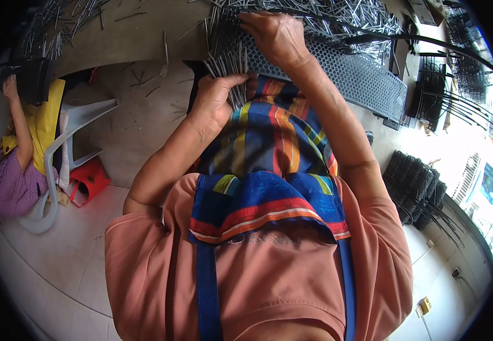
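A bundle of thin grey metal rods [223, 67] stands up out of my left hand [217, 95], whose fingers are wrapped round it. Just beyond it, my right hand [277, 37] is above the left end of a dark plate full of round holes [365, 82]. Its fingertips are pinched together, and what they hold, if anything, I cannot make out. The plate lies tilted in front of my striped apron [283, 133]. Behind it is a large heap of loose metal rods [348, 17].
A long black strip [422, 38] curves out to the right. Stacks of black wire racks [417, 184] stand at the right. At the left a person in purple [16, 182] sits on a white plastic chair [50, 210] near a red container [92, 179]. Several rods [138, 79] lie scattered.
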